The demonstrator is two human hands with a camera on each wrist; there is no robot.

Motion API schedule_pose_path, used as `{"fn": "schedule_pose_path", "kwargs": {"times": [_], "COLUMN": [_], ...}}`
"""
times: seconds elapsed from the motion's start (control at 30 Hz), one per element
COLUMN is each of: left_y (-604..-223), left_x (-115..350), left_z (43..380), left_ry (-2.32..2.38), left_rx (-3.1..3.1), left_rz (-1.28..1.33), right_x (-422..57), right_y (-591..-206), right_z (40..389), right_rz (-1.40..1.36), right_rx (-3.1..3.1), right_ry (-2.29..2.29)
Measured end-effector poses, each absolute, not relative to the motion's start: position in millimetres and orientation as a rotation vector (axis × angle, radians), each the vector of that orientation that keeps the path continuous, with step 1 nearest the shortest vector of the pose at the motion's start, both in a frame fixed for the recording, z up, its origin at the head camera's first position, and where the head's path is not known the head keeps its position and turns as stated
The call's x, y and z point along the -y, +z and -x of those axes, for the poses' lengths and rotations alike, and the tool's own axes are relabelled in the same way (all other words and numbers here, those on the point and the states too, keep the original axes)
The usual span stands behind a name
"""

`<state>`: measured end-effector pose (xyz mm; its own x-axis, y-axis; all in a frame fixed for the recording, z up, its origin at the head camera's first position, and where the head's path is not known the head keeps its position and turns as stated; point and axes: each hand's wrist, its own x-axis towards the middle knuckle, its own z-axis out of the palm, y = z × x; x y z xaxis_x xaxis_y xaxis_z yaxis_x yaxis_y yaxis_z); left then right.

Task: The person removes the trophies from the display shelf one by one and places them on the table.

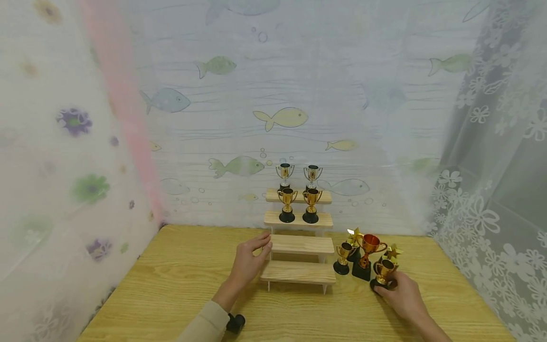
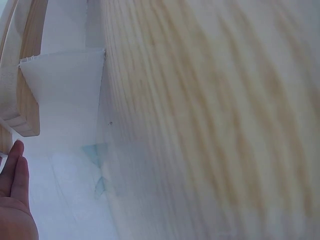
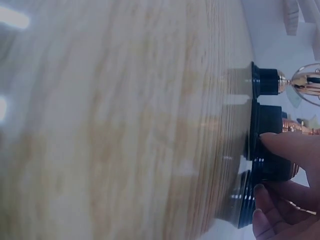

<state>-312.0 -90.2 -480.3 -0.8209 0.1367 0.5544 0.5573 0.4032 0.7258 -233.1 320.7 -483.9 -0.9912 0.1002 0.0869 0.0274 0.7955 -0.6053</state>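
A four-step wooden display stand [image 1: 299,271] stands on the table. At its left end is my left hand [image 1: 252,256], fingertips against the edge of a middle step. The left wrist view shows those fingers [image 2: 20,182] nearly straight beside the step ends [image 2: 29,112]. My right hand [image 1: 405,295] pinches the black base of a small gold trophy [image 1: 386,270] at the front of a group on the right. In the right wrist view, thumb and fingers [image 3: 277,212] are around that base [image 3: 272,167], which is at or very near the tabletop.
Two silver-looking trophies [image 1: 285,175] occupy the top step, and two gold ones [image 1: 288,200] the step below. Right of the stand are a larger red-orange trophy [image 1: 370,244], a small gold cup [image 1: 344,254] and star trophies [image 1: 393,251]. A black object [image 1: 236,323] lies near my left sleeve.
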Motion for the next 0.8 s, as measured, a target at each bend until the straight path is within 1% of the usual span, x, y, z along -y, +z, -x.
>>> {"fn": "schedule_pose_path", "kwargs": {"times": [0.43, 0.8], "left_y": [-482.7, -481.4], "left_x": [90.3, 90.1], "left_z": [312.6, 312.2], "left_ry": [-1.391, -1.389], "left_rx": [2.217, 2.233], "left_rz": [0.637, 0.620], "right_x": [-325.2, -325.3], "right_y": [-485.9, -486.1], "right_z": [233.8, 232.8], "right_rz": [0.109, 0.112], "right_rx": [2.885, 2.894], "right_ry": [0.976, 0.984]}}
